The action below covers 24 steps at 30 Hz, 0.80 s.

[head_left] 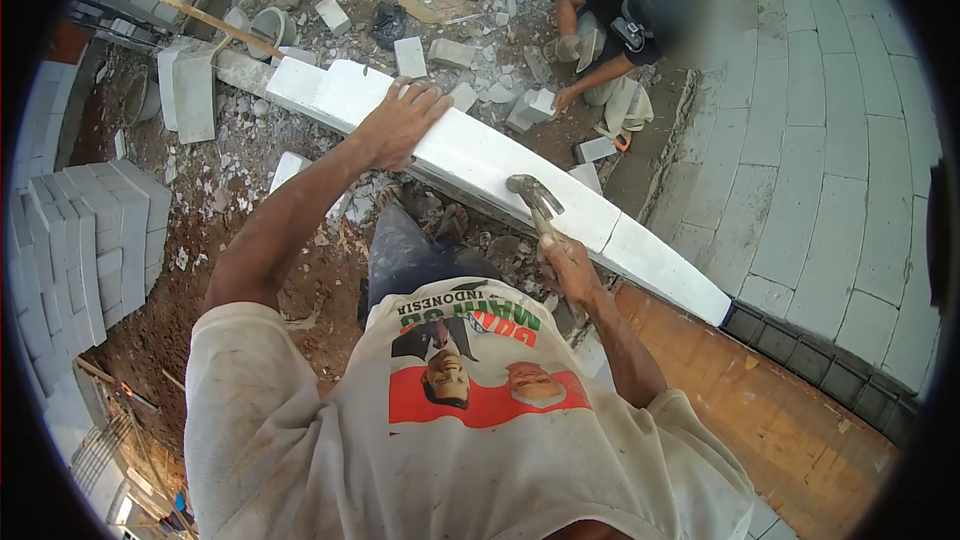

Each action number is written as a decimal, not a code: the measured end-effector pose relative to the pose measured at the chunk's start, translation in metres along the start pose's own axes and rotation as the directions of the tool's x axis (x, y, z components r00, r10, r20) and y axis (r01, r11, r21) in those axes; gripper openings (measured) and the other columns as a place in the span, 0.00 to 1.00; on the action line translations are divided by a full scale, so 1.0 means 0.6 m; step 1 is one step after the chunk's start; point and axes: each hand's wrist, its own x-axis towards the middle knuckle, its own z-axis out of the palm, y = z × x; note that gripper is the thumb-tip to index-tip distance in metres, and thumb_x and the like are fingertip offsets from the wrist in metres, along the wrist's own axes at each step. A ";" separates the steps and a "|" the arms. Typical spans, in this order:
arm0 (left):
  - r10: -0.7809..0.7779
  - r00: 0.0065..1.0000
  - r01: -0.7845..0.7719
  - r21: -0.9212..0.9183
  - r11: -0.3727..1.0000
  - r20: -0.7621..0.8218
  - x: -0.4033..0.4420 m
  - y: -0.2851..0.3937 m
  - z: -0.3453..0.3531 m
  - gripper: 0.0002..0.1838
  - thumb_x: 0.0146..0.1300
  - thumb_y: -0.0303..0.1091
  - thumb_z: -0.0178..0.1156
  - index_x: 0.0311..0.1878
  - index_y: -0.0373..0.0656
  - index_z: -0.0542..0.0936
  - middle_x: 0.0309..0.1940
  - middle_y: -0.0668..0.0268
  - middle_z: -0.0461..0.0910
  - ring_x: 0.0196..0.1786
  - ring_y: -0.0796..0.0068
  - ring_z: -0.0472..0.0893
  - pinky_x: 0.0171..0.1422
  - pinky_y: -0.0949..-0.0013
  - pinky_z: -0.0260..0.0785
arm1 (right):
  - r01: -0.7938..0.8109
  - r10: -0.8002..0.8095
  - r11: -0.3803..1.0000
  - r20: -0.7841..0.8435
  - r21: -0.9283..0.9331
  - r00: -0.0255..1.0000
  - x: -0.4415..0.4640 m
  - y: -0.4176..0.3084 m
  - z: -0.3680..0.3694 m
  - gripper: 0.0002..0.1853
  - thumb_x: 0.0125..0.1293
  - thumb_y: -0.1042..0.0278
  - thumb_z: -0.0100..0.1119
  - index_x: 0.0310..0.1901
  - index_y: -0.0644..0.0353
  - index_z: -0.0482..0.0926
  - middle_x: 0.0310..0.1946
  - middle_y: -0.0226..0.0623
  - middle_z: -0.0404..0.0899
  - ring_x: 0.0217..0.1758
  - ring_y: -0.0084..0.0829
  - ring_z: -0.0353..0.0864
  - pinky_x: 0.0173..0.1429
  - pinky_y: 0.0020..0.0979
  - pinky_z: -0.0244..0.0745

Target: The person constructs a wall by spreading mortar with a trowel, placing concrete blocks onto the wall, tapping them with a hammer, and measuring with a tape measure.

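In the head view, a row of white blocks runs diagonally across in front of me as the top course of a low wall. My left hand lies on top of it, fingers spread towards the far edge. A hammer is in my right hand, whose fingers wrap round the handle. Its metal head is over the block row, to the right of my left hand. Whether the head touches the surface, I cannot tell.
Beyond the row a co-worker crouches, one hand near a small block. Rubble and loose blocks cover the ground. A block wall rises on the right, above a wooden board. Stacked blocks stand at left.
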 end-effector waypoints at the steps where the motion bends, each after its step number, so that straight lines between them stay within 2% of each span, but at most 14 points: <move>1: 0.009 1.000 -0.009 -0.002 1.000 0.006 -0.005 0.010 0.002 0.72 0.31 0.38 0.89 0.84 0.39 0.59 0.76 0.50 0.69 0.81 0.49 0.66 0.90 0.40 0.49 | -0.010 0.012 0.998 -0.021 0.065 1.000 -0.025 -0.012 0.015 0.24 0.84 0.41 0.55 0.38 0.54 0.74 0.22 0.21 0.67 0.21 0.17 0.62 0.23 0.26 0.57; 4: 0.015 0.999 -0.016 0.024 1.000 0.032 0.005 0.012 0.000 0.72 0.31 0.39 0.90 0.84 0.39 0.59 0.77 0.49 0.68 0.81 0.49 0.65 0.90 0.40 0.48 | 0.065 -0.054 0.984 -0.069 0.167 0.996 -0.049 0.013 0.013 0.24 0.82 0.40 0.59 0.38 0.54 0.75 0.22 0.23 0.68 0.20 0.17 0.64 0.23 0.26 0.58; 7: 0.023 1.000 -0.024 0.043 0.999 0.014 0.009 0.017 -0.010 0.77 0.27 0.43 0.92 0.84 0.38 0.57 0.77 0.48 0.67 0.83 0.46 0.64 0.90 0.38 0.47 | 0.197 -0.151 0.944 -0.185 0.264 0.971 -0.083 0.020 0.004 0.25 0.78 0.40 0.66 0.40 0.57 0.76 0.22 0.23 0.68 0.20 0.17 0.66 0.22 0.25 0.60; 9: 0.011 0.991 -0.006 -0.034 0.999 0.135 0.007 0.018 -0.042 0.78 0.35 0.60 0.90 0.86 0.38 0.56 0.79 0.45 0.65 0.84 0.42 0.61 0.90 0.35 0.44 | 0.219 -0.155 0.942 -0.251 0.253 0.956 -0.109 0.025 -0.011 0.25 0.78 0.41 0.67 0.40 0.58 0.75 0.22 0.23 0.68 0.20 0.17 0.65 0.22 0.26 0.61; 10: 0.022 0.990 -0.018 -0.035 0.999 0.142 0.009 0.019 -0.048 0.78 0.35 0.60 0.90 0.86 0.38 0.56 0.79 0.45 0.65 0.84 0.42 0.61 0.90 0.35 0.44 | 0.238 -0.161 0.943 -0.308 0.234 0.938 -0.123 0.033 -0.018 0.24 0.78 0.42 0.68 0.40 0.58 0.75 0.22 0.23 0.68 0.20 0.17 0.65 0.22 0.26 0.61; 12: -0.007 0.991 0.033 -0.196 0.980 0.131 0.015 0.013 -0.055 0.76 0.44 0.79 0.78 0.86 0.38 0.56 0.81 0.43 0.62 0.86 0.38 0.57 0.90 0.33 0.40 | 0.251 -0.141 0.924 -0.354 0.288 0.925 -0.138 0.054 -0.029 0.23 0.77 0.44 0.69 0.40 0.58 0.75 0.22 0.22 0.68 0.19 0.16 0.65 0.22 0.25 0.61; 13: -0.026 0.986 0.060 -0.200 0.978 0.166 0.024 0.015 -0.060 0.67 0.57 0.84 0.64 0.85 0.39 0.60 0.81 0.42 0.62 0.86 0.40 0.58 0.91 0.34 0.39 | 0.229 -0.106 0.931 -0.389 0.284 0.915 -0.146 0.061 -0.034 0.23 0.77 0.46 0.70 0.40 0.58 0.75 0.22 0.21 0.68 0.19 0.16 0.64 0.21 0.25 0.60; 14: 0.006 0.986 0.027 -0.203 0.979 0.164 0.035 0.018 -0.059 0.67 0.57 0.84 0.64 0.85 0.39 0.60 0.81 0.42 0.62 0.86 0.40 0.58 0.91 0.34 0.39 | 0.207 -0.070 0.937 -0.431 0.280 0.900 -0.156 0.067 -0.039 0.22 0.77 0.47 0.70 0.41 0.58 0.75 0.22 0.20 0.68 0.18 0.15 0.64 0.21 0.25 0.60; 16: 0.004 0.976 0.075 -0.350 0.934 0.219 0.061 0.026 -0.051 0.57 0.65 0.77 0.62 0.84 0.41 0.65 0.81 0.45 0.66 0.86 0.43 0.60 0.91 0.36 0.41 | 0.199 -0.029 0.932 -0.485 0.303 0.874 -0.158 0.078 -0.046 0.20 0.78 0.48 0.69 0.42 0.57 0.75 0.22 0.20 0.68 0.18 0.15 0.63 0.21 0.24 0.60; 17: 0.036 0.985 0.024 -0.339 0.940 0.169 0.072 0.038 -0.043 0.49 0.70 0.69 0.64 0.83 0.44 0.68 0.79 0.48 0.70 0.85 0.46 0.63 0.91 0.39 0.44 | 0.183 -0.015 0.930 -0.463 0.320 0.886 -0.152 0.082 -0.050 0.19 0.79 0.49 0.68 0.42 0.57 0.75 0.22 0.19 0.68 0.18 0.14 0.63 0.21 0.24 0.60; 18: 0.137 0.976 -0.068 -0.360 0.931 0.171 0.105 0.082 -0.042 0.49 0.70 0.69 0.64 0.83 0.44 0.68 0.79 0.48 0.70 0.85 0.46 0.63 0.91 0.39 0.44 | 0.164 0.026 0.920 -0.473 0.356 0.880 -0.175 0.099 -0.047 0.19 0.80 0.50 0.67 0.42 0.57 0.75 0.22 0.19 0.68 0.18 0.14 0.63 0.21 0.24 0.60; 20: 0.129 0.975 -0.050 -0.382 0.923 0.183 0.112 0.114 -0.060 0.48 0.67 0.63 0.70 0.82 0.45 0.69 0.78 0.48 0.72 0.83 0.46 0.66 0.90 0.39 0.47 | 0.165 0.052 0.909 -0.496 0.383 0.867 -0.174 0.095 -0.045 0.18 0.80 0.50 0.66 0.42 0.57 0.75 0.22 0.19 0.68 0.19 0.14 0.63 0.21 0.24 0.60; 21: 0.125 0.984 -0.062 -0.411 0.910 0.127 0.119 0.131 -0.056 0.48 0.62 0.58 0.75 0.82 0.46 0.70 0.77 0.50 0.73 0.81 0.48 0.69 0.88 0.40 0.50 | 0.166 0.051 0.904 -0.486 0.393 0.873 -0.174 0.093 -0.044 0.18 0.81 0.50 0.65 0.42 0.56 0.74 0.22 0.19 0.68 0.19 0.14 0.63 0.21 0.25 0.60; 24: 0.085 0.983 -0.011 -0.404 0.915 0.165 0.125 0.152 -0.063 0.49 0.59 0.55 0.77 0.81 0.46 0.72 0.77 0.52 0.74 0.80 0.49 0.70 0.88 0.42 0.51 | 0.260 -0.012 0.879 -0.526 0.399 0.850 -0.174 0.095 -0.034 0.18 0.81 0.50 0.65 0.42 0.55 0.74 0.22 0.19 0.67 0.19 0.14 0.62 0.21 0.25 0.58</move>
